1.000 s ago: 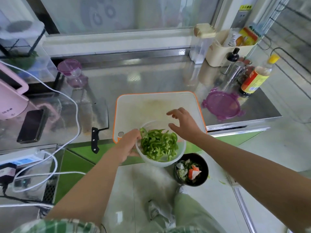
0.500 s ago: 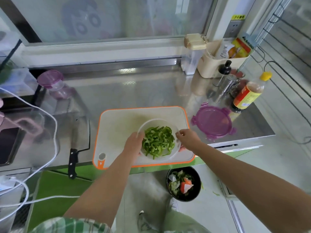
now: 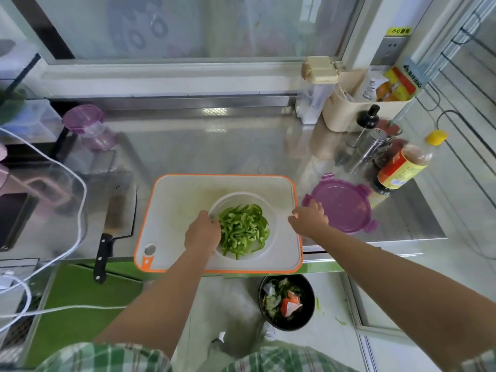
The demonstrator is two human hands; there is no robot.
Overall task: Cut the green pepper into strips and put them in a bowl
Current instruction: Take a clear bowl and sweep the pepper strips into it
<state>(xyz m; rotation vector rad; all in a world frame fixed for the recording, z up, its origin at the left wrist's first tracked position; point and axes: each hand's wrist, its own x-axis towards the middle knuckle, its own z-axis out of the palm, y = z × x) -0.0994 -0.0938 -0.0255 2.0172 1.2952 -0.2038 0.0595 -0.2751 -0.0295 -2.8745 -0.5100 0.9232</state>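
To my right a purple lid (image 3: 340,208) lies flat on the steel counter (image 3: 214,146), and a sauce bottle (image 3: 402,170) with a yellow cap stands just behind it. Further back I see a steel shaker (image 3: 374,143), a black-topped dispenser (image 3: 366,122), a beige caddy (image 3: 349,116) holding packets, and a clear container (image 3: 314,98) with a beige lid beside it. A purple-lidded tub (image 3: 86,124) sits at the back left. A white cable (image 3: 77,210) loops across the left side. On the floor below me, a black bin (image 3: 290,324) holds vegetable scraps.

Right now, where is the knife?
In the head view, the knife lies on the counter just left of the cutting board, its black handle pointing toward the near edge.
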